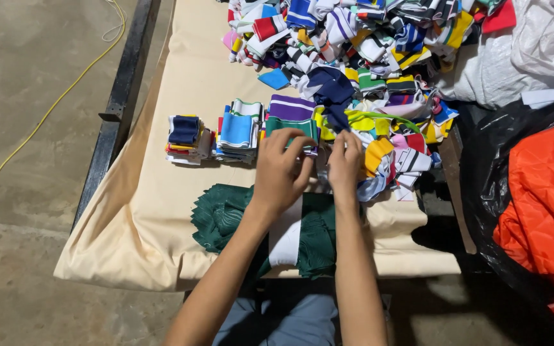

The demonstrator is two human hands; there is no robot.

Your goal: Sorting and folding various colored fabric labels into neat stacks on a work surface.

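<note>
Both hands, left hand (281, 172) and right hand (344, 163), pinch small folded knit strips at frame centre, beside the sorted striped stacks (238, 131) on the cream-covered counter (161, 211); sorting seems underway.

— Supporting surface?
— Table (161, 211) under cream cloth, centre frame.
— Directly on it?
— Sorted stacks (235, 131) mid-frame, loose striped pile (354, 51) upper right, green fabric (219, 214) at near edge.
</note>
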